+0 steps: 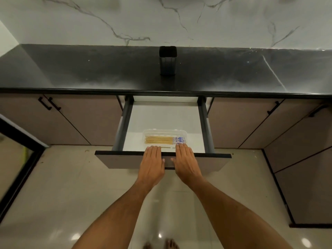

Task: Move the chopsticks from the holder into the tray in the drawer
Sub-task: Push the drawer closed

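Both hands cover the near rim of the tray (149, 131) at the middle of the frame. The bottom edge cuts off the feet (169, 244).

Chopsticks (164, 140) in tray (147, 133) in drawer (161, 115) — holder (168, 61) behind, on counter (89, 72).

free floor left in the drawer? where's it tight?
Bare white drawer floor behind the clear plastic tray of wooden chopsticks, and a strip to its left by the grey side rail. Tight at the front: left hand and right hand rest flat on the front panel.
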Available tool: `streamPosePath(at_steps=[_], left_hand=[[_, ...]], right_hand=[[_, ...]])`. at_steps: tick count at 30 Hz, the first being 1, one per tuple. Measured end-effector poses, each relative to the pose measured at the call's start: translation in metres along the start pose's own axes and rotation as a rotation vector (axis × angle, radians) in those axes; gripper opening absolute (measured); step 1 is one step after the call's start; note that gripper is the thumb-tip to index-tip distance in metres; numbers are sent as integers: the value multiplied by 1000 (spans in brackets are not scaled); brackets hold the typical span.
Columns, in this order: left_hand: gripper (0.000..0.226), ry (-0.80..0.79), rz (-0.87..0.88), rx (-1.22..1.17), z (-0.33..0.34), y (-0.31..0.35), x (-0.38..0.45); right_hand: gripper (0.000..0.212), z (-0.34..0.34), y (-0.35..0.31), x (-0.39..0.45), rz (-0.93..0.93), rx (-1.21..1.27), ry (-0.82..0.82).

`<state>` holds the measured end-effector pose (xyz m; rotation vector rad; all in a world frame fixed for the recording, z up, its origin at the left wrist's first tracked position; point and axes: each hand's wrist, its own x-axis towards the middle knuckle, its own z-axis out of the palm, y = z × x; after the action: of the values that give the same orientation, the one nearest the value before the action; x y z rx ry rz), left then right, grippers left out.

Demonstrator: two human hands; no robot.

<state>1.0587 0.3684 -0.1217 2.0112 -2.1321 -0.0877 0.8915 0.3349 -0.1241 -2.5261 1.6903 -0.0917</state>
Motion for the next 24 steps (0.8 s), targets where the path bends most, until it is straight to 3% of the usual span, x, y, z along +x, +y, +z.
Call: streamPosePath(at_steps=[8, 14, 24], left_hand=[[53, -48, 14, 20, 10, -5, -39], [57, -154, -9, -15, 31, -11, -60], [41, -216, 75, -8, 66, -20, -29]], right_hand=[[62, 15, -19, -40, -5, -9, 23], [61, 39, -31, -60, -48, -4, -56], [35, 63, -28, -17, -86, 40, -126]])
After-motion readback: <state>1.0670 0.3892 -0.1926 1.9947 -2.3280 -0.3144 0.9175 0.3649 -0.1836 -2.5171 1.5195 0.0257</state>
